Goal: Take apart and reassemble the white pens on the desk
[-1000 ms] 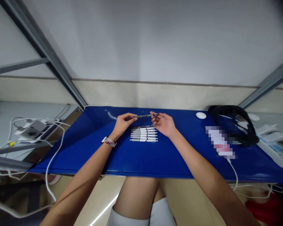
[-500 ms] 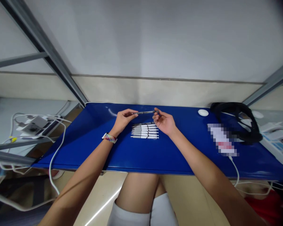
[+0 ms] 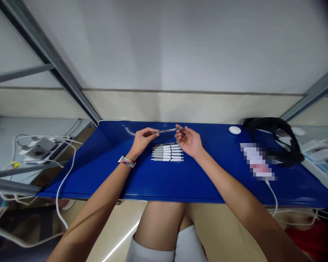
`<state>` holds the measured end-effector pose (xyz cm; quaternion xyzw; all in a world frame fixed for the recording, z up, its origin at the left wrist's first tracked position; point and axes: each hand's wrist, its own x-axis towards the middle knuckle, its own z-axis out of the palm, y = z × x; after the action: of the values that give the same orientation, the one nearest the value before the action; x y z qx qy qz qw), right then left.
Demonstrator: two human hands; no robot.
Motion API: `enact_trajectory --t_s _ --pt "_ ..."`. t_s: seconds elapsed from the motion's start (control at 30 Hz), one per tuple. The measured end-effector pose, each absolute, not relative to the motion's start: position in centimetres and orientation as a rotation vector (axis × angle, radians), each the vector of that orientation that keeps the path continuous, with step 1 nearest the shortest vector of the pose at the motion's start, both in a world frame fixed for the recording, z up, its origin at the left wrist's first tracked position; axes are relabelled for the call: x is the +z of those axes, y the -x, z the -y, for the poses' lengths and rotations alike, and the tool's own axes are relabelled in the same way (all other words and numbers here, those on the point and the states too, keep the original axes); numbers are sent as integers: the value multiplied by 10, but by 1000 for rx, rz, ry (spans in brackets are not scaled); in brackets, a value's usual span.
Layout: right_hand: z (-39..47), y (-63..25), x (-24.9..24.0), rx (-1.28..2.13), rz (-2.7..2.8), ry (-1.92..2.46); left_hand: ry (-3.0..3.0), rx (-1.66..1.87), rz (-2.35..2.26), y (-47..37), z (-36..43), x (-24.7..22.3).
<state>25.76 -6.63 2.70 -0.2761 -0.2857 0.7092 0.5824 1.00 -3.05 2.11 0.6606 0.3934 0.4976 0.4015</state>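
Observation:
A slim pen (image 3: 168, 130), grey and dark, is held nearly level above the blue tabletop, its right end a little higher. My left hand (image 3: 144, 140) pinches its left end between thumb and fingers. At the pen's right end, my right hand (image 3: 190, 141) has its fingertips on it, palm turned partly up and fingers loosely curled. Just below the two hands lies a row of several white-and-grey pens (image 3: 168, 154), side by side with their tips to the left. The farthest one looks darker, and my right fingers are close to the row's right end.
On the blue table (image 3: 207, 182) to the right are a white oval object (image 3: 234, 130), a black headband-like strap (image 3: 276, 145) and a blurred-out device (image 3: 258, 162) with a white cable. At left, chargers and cables (image 3: 41, 147) crowd a grey table. Metal posts (image 3: 71, 83) frame both sides.
The right fingers have shifted slightly left and opened a little at the pen's end. The pen's right end sits slightly higher. The pen row is unchanged.

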Motion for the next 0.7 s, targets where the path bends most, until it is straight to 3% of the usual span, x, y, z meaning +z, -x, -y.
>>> enact_trajectory --t_s 0.7 --pt "69 -256 30 1698 564 583 -1639 1266 -1008 -9 30 20"
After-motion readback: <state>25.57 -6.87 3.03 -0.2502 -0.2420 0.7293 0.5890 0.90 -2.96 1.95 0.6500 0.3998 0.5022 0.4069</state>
